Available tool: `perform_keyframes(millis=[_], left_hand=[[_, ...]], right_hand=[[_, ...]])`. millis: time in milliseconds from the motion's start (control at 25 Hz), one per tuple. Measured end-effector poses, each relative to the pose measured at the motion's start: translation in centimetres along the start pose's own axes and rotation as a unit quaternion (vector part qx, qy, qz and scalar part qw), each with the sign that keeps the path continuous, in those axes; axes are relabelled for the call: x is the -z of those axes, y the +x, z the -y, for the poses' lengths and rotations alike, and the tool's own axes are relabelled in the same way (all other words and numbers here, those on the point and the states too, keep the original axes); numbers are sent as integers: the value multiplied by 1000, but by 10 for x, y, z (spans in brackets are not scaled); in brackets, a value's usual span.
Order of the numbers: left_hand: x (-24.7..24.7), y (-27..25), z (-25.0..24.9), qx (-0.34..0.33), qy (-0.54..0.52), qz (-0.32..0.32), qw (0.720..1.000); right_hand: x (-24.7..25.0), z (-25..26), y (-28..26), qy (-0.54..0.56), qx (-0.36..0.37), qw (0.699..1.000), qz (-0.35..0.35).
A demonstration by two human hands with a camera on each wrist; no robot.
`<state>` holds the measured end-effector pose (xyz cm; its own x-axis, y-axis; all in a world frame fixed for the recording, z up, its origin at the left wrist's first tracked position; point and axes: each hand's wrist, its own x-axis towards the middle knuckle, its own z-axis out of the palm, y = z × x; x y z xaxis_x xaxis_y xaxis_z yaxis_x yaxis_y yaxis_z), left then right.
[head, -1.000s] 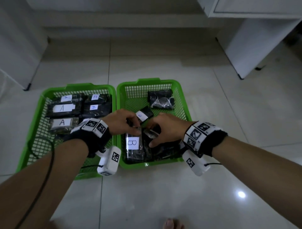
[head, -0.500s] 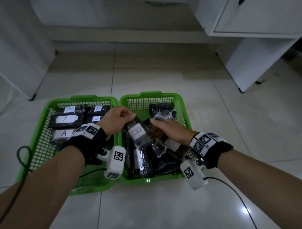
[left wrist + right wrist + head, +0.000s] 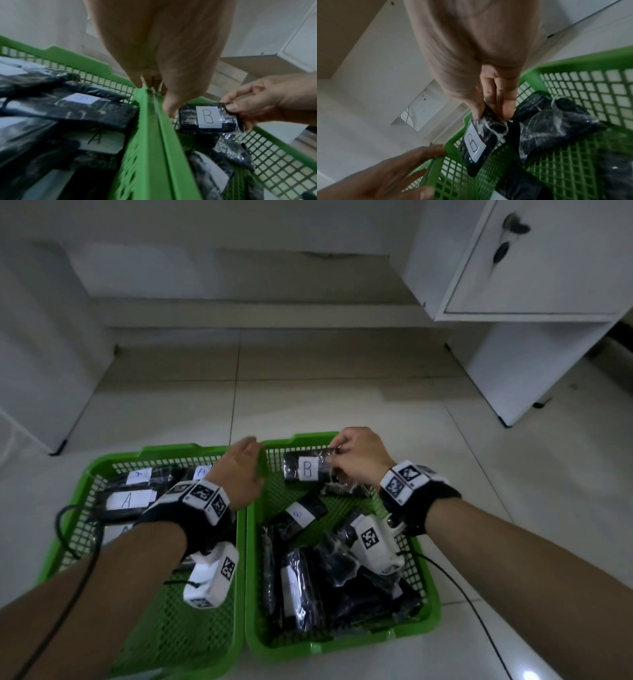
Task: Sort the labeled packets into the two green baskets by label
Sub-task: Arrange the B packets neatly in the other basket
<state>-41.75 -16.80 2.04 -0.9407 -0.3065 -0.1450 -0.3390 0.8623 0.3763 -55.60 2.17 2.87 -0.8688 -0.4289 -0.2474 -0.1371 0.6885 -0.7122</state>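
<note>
Two green baskets stand side by side on the floor. The left basket (image 3: 113, 460) holds black packets labelled A (image 3: 128, 499). The right basket (image 3: 432, 604) holds a heap of black packets (image 3: 305, 587), some labelled B. My right hand (image 3: 334, 455) pinches the end of a black packet labelled B (image 3: 308, 469) at the far end of the right basket; the pinch shows close up on the B packet (image 3: 475, 142). My left hand (image 3: 251, 453) is open, fingers straight, fingertips (image 3: 137, 83) at the rims where the baskets meet, holding nothing.
A white cabinet (image 3: 534, 337) stands at the back right and white furniture (image 3: 34, 371) at the left. Tiled floor (image 3: 308, 405) lies beyond the baskets. Black cables (image 3: 66, 539) trail from both wrists over the baskets.
Both hands held the B packet over the middle of the right basket. My left hand has let go and opened; my right hand has carried the packet to the basket's far end.
</note>
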Motion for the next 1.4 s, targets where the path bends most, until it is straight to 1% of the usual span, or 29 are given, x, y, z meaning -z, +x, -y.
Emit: perform_keyframes(millis=[40, 80, 160, 240, 400, 480, 560, 680, 720, 760, 800, 840, 880, 920, 960, 1040, 1080, 1200, 1320, 1400], left_hand=[[-5, 0, 4, 4, 8, 40, 999], [-9, 0, 7, 10, 0, 58, 998], [-12, 0, 11, 7, -28, 46, 999], [-7, 1, 14, 4, -30, 46, 998], [-5, 2, 15, 0, 14, 66, 998], [-7, 0, 13, -6, 50, 85, 995], [-12, 3, 14, -13, 110, 109, 988], [-18, 8, 12, 16, 160, 129, 979], [-18, 10, 7, 11, 182, 124, 976], [-16, 12, 3, -9, 205, 111, 972], [-14, 14, -4, -38, 220, 101, 970], [-12, 16, -12, -65, 208, 104, 970], [-10, 18, -22, -74, 168, 121, 976], [-11, 21, -29, -73, 124, 146, 979], [-15, 22, -35, -72, 104, 171, 977], [-26, 29, -46, -68, 122, 208, 968], [-29, 33, -48, -66, 140, 212, 965], [-28, 41, -51, -67, 172, 207, 961], [-29, 41, -41, -66, 188, 202, 959], [-33, 40, -36, -59, 199, 224, 952]], right_hand=[[-10, 1, 8, -35, 13, 999, -2], [-21, 2, 13, -50, 27, 998, -6], [-41, 5, 20, -70, 57, 996, -7], [-51, 8, 24, -115, 82, 990, 3], [-44, 12, 31, -159, 62, 985, 3], [-43, 13, 35, -192, 71, 977, 61], [-44, 15, 34, -229, 71, 963, 128], [-39, 18, 28, -262, 73, 943, 192], [-32, 19, 25, -258, 76, 943, 195], [-23, 20, 23, -246, 76, 949, 184], [-11, 20, 22, -240, 77, 954, 160], [0, 18, 25, -246, 80, 957, 131], [10, 13, 27, -263, 82, 955, 114], [15, 8, 29, -294, 75, 946, 117], [17, 4, 27, -334, 65, 930, 137], [10, -9, 23, -405, 53, 893, 190], [5, -12, 21, -424, 57, 880, 205], [-2, -20, 20, -430, 68, 868, 239], [-4, -23, 23, -439, 69, 859, 253], [-1, -23, 23, -439, 73, 860, 250]])
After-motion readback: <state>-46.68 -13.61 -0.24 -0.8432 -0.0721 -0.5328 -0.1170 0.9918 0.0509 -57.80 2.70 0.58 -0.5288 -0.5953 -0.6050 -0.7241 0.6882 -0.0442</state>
